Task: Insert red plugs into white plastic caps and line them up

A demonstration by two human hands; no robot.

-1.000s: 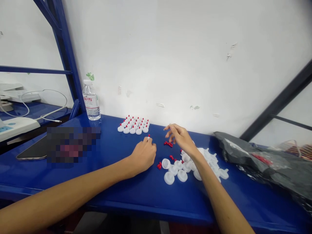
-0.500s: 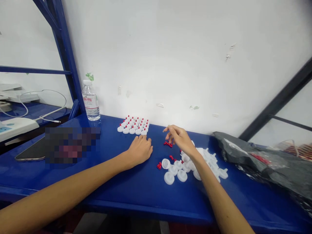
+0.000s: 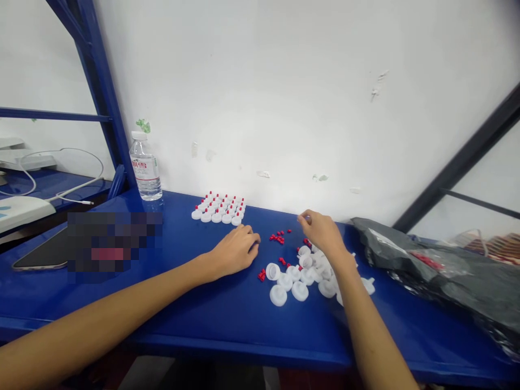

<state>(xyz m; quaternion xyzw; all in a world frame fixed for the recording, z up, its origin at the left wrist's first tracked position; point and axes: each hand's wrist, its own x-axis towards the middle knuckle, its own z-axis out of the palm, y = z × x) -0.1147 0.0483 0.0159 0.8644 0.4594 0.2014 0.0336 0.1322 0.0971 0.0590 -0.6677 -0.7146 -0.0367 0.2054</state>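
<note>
My left hand [image 3: 238, 250] rests low over the blue table, its fingers curled and pointing right. What they hold, if anything, is hidden. Just beyond it, neat rows of white caps with red tips [image 3: 217, 215] stand near the wall. My right hand [image 3: 323, 232] is raised above the far side of a pile of loose white caps [image 3: 299, 291]. Its thumb and forefinger come together, and I cannot make out anything between them. Small red tips [image 3: 278, 238] lie scattered between my two hands, with another cluster of red tips [image 3: 262, 274] left of the pile.
At the back left stands a water bottle [image 3: 146, 173] against the wall. A phone [image 3: 40, 252] lies on the left, partly under a blurred patch. A dark plastic bag [image 3: 430, 276] covers the right side. A white power strip [image 3: 24, 211] sits at far left.
My right hand has moved right, away from the scattered red tips, uncovering more of them. My left hand has turned its fingers toward the right. The view has shifted slightly.
</note>
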